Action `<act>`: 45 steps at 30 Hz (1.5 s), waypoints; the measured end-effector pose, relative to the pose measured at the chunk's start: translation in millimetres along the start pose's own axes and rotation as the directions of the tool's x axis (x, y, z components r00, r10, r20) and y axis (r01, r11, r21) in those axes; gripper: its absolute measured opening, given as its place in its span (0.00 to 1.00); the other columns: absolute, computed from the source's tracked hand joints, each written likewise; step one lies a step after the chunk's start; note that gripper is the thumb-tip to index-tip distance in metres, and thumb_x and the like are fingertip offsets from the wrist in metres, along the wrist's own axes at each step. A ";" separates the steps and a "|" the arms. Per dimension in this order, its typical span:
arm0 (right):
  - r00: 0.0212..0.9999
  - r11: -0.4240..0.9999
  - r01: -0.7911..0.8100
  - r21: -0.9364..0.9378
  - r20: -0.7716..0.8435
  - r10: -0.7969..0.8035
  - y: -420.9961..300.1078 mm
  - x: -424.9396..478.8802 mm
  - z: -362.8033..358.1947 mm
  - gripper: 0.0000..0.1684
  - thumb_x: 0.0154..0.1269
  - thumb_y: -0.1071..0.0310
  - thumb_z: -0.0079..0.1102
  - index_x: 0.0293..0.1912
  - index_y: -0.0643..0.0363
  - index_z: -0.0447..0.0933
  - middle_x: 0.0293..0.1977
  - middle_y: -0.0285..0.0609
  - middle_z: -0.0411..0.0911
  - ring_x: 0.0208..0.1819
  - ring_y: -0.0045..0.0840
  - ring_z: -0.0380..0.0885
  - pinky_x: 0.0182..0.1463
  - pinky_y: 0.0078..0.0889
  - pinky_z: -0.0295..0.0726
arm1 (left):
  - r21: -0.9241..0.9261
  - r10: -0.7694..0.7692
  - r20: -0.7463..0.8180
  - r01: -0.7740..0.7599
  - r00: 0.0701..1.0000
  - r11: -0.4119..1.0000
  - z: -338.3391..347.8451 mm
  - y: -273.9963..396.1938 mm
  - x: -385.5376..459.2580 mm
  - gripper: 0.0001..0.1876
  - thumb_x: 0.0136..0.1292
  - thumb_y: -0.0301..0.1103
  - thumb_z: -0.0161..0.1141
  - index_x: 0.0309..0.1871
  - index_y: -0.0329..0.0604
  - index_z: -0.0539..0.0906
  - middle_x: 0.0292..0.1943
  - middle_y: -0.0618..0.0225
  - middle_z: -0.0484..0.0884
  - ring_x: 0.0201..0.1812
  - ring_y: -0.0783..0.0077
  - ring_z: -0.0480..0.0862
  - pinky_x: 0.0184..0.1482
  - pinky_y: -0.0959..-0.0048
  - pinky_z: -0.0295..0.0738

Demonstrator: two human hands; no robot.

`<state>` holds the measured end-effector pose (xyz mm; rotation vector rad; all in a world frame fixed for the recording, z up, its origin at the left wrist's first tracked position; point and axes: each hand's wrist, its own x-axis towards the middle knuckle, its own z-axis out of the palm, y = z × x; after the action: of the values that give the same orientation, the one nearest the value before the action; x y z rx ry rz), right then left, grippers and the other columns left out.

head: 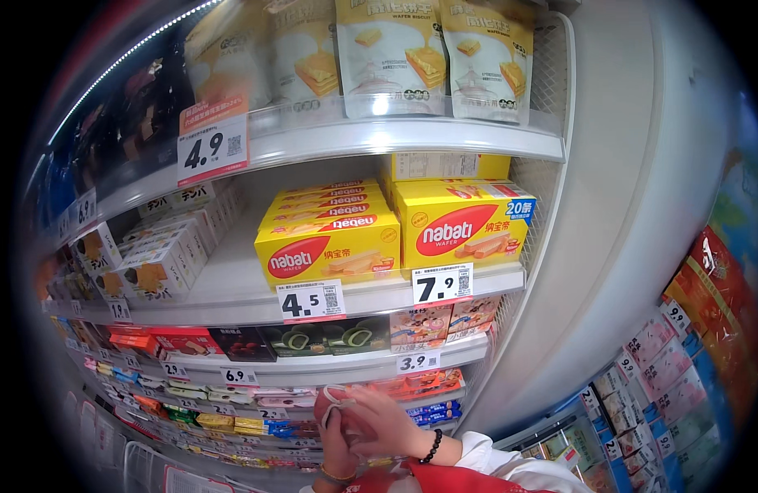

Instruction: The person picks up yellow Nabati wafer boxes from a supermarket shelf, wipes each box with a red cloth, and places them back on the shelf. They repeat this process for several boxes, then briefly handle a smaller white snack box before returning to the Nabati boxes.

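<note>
Both my hands are close together at the lower middle, in front of the lower shelves. My left hand (337,440) is upright, with its thumb against a reddish bundle (327,403) that has a pale cord around it. My right hand (388,425), with a black bead bracelet (433,447) at the wrist, lies over the same bundle. What the bundle is, I cannot tell. Above the hands, yellow wafer boxes (329,249) and larger yellow wafer boxes (468,228) stand on a white shelf.
Pouches of wafer biscuits (391,61) stand on the upper shelf. White snack boxes (160,262) are at the left. Price tags (311,302) line the shelf edges. A wire basket (146,462) is at the lower left. A pale column (607,185) and another goods rack (656,394) are at the right.
</note>
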<state>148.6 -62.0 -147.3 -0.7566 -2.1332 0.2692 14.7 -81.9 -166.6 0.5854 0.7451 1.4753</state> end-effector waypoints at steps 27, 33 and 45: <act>0.652 0.784 -0.517 0.343 -0.436 0.620 0.7 -138.0 -39.7 0.31 0.49 0.70 0.62 0.56 0.60 0.66 0.49 0.48 0.70 0.50 0.37 0.73 0.53 0.31 0.72 | -0.490 0.115 0.865 -0.774 -0.488 0.402 210.4 59.7 -45.2 0.22 0.51 0.38 0.64 0.53 0.61 0.77 0.43 0.57 0.79 0.32 0.65 0.79 0.34 0.69 0.75; 0.223 0.611 -0.431 0.664 -0.578 0.785 -1.7 -194.4 -44.9 0.22 0.61 0.67 0.55 0.53 0.62 0.63 0.44 0.41 0.72 0.46 0.20 0.71 0.51 0.26 0.72 | 0.013 -0.361 0.918 -0.895 -0.167 0.445 178.3 -30.5 -8.9 0.44 0.39 0.37 0.76 0.63 0.47 0.66 0.54 0.47 0.72 0.47 0.52 0.79 0.47 0.61 0.76; -0.503 0.283 -0.547 0.788 -0.579 0.642 67.3 -369.1 -21.5 0.33 0.61 0.55 0.60 0.59 0.65 0.64 0.50 0.53 0.70 0.53 0.33 0.69 0.55 0.33 0.68 | 0.755 -0.664 0.641 -0.472 0.384 0.456 66.4 -188.5 18.4 0.17 0.45 0.21 0.63 0.41 0.37 0.75 0.39 0.57 0.78 0.41 0.61 0.80 0.44 0.71 0.74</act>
<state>366.8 -232.3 -401.5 -1.5879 0.0536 0.3261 187.9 -63.3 -266.2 1.9948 0.5148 0.1560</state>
